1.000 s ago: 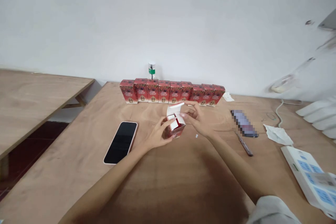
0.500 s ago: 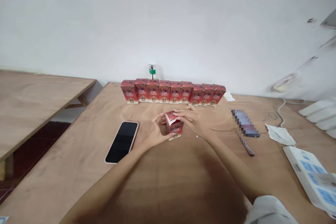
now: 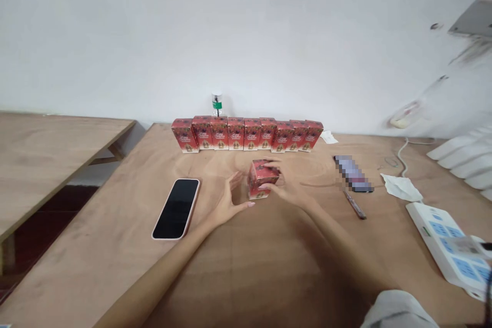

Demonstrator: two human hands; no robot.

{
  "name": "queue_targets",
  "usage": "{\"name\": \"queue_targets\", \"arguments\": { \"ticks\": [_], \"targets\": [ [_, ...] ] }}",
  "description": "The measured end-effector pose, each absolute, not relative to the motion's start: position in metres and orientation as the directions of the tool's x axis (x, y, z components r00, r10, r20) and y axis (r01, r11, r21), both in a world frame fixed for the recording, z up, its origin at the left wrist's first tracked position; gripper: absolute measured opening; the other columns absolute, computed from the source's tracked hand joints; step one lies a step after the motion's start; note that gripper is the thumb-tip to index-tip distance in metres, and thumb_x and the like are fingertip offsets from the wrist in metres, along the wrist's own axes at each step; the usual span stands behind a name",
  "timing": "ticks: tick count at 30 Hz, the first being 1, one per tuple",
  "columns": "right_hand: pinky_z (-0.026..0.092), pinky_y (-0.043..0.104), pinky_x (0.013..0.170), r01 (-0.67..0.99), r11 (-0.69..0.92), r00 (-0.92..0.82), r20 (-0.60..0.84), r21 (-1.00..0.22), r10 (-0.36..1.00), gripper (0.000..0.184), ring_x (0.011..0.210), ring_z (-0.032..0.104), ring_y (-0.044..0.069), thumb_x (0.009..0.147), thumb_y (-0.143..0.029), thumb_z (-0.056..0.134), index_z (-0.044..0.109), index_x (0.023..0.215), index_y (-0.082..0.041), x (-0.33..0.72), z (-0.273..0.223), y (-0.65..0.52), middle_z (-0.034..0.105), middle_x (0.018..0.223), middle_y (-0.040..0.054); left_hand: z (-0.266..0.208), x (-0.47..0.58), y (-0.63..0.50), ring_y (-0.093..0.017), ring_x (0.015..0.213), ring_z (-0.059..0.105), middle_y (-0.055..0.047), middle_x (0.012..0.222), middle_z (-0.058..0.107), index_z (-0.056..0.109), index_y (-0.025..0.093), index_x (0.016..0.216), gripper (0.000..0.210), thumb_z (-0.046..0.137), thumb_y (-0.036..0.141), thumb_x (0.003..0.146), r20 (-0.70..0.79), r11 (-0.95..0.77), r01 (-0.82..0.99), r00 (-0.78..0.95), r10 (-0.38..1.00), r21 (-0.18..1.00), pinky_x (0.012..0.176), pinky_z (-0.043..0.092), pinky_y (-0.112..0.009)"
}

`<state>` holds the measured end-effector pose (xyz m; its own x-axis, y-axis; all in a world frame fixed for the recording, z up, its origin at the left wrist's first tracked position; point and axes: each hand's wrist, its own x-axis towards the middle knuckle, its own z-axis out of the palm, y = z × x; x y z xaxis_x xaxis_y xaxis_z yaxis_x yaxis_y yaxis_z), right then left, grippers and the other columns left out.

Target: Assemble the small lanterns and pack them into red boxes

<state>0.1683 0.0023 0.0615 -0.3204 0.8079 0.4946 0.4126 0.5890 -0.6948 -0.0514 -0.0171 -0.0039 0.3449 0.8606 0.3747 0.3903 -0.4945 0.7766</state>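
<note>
A small red printed carton (image 3: 257,177) stands upright near the middle of the table, its top closed. My right hand (image 3: 283,184) grips it from the right, thumb across the front and fingers over the top and far side. Just left of the carton, my left hand (image 3: 229,202) is off it, with thumb and fingers spread apart and nothing between them. Behind, a row of several similar red cartons (image 3: 236,135) stands side by side near the wall.
A phone (image 3: 177,209) lies left of my left hand. To the right are a second, pixelated phone (image 3: 352,173), a pen-like stick (image 3: 355,206), a crumpled tissue (image 3: 402,187) and a white power strip (image 3: 442,246). A clear bottle with a green label (image 3: 217,104) stands behind the row.
The carton's raised top flap is now closed. My left hand has let go and drawn to the left, while my right hand has taken hold of the carton.
</note>
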Motion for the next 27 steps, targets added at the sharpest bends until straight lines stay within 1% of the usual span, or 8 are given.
{"name": "queue_targets", "arguments": {
  "ticks": [3,5,8,12,17,21,24,27],
  "targets": [
    [0.051,0.047,0.091,0.424,0.384,-0.177,0.341,-0.82,0.923,0.07,0.114,0.055,0.027,0.066,-0.039,0.077,0.046,0.128,-0.028,0.204,0.072,0.006,0.051,0.13,0.0101,-0.003,-0.055,-0.024,-0.029,0.126,0.047,-0.014,0.13,0.052,0.045,0.019,0.122,0.041,0.056,0.033,0.085,0.321,-0.519,0.499,0.431,0.843,0.694,0.102,0.042,-0.052],
    [0.052,0.046,0.089,0.428,0.309,-0.106,0.292,-0.849,0.95,0.074,0.114,0.055,0.027,0.064,-0.039,0.078,0.045,0.129,-0.029,0.236,0.08,0.006,0.05,0.132,0.0099,-0.001,-0.055,-0.027,-0.028,0.129,0.044,-0.012,0.129,0.054,0.053,0.019,0.115,0.03,0.052,0.028,0.086,0.302,-0.557,0.542,0.49,0.818,0.63,0.106,0.038,-0.052],
    [0.053,0.045,0.086,0.449,0.253,-0.003,0.282,-0.857,0.959,0.073,0.111,0.056,0.028,0.061,-0.039,0.079,0.048,0.126,-0.028,0.286,0.089,0.01,0.053,0.129,0.01,0.0,-0.053,-0.028,-0.029,0.132,0.04,-0.012,0.133,0.052,0.054,0.018,0.117,0.031,0.048,0.025,0.087,0.298,-0.592,0.586,0.525,0.798,0.553,0.108,0.035,-0.052],
    [0.053,0.046,0.083,0.528,0.135,0.235,0.297,-0.838,0.925,0.077,0.101,0.06,0.028,0.048,-0.035,0.084,0.054,0.117,-0.023,0.343,0.094,0.038,0.058,0.119,0.0119,0.0,-0.053,-0.028,-0.028,0.131,0.041,-0.011,0.132,0.054,0.054,0.018,0.118,0.032,0.047,0.024,0.088,0.312,-0.623,0.614,0.544,0.779,0.486,0.107,0.037,-0.051],
    [0.051,0.046,0.083,0.443,0.066,0.467,0.293,-0.894,0.834,0.08,0.096,0.06,0.027,0.034,-0.021,0.084,0.057,0.11,-0.018,0.38,0.096,0.103,0.056,0.117,0.0132,0.002,-0.054,-0.029,-0.027,0.131,0.041,-0.012,0.132,0.054,0.053,0.017,0.12,0.033,0.045,0.023,0.089,0.306,-0.644,0.661,0.567,0.764,0.384,0.105,0.041,-0.048],
    [0.054,0.039,0.071,0.348,0.104,0.418,0.253,-0.932,0.872,0.081,0.091,0.061,0.024,0.038,-0.019,0.079,0.053,0.115,-0.021,0.389,0.094,0.141,0.055,0.119,0.0119,0.005,-0.053,-0.03,-0.027,0.131,0.042,-0.011,0.132,0.055,0.052,0.017,0.12,0.032,0.046,0.022,0.089,0.297,-0.645,0.669,0.573,0.764,0.368,0.106,0.041,-0.048],
    [0.054,0.035,0.065,0.284,0.098,0.314,0.189,-0.954,0.93,0.063,0.087,0.063,0.022,0.045,-0.016,0.071,0.058,0.107,-0.022,0.394,0.088,0.155,0.059,0.115,0.0106,0.006,-0.053,-0.03,-0.027,0.131,0.042,-0.01,0.132,0.055,0.052,0.018,0.12,0.033,0.046,0.022,0.089,0.298,-0.646,0.672,0.574,0.763,0.362,0.106,0.041,-0.048],
    [0.054,0.033,0.065,0.256,0.085,0.283,0.159,-0.963,0.946,0.047,0.092,0.063,0.022,0.052,-0.015,0.063,0.061,0.098,-0.022,0.403,0.083,0.16,0.061,0.114,0.0097,0.006,-0.053,-0.03,-0.027,0.132,0.041,-0.011,0.133,0.054,0.052,0.017,0.121,0.033,0.045,0.022,0.089,0.281,-0.645,0.677,0.581,0.764,0.354,0.107,0.04,-0.047]
  ]
}}
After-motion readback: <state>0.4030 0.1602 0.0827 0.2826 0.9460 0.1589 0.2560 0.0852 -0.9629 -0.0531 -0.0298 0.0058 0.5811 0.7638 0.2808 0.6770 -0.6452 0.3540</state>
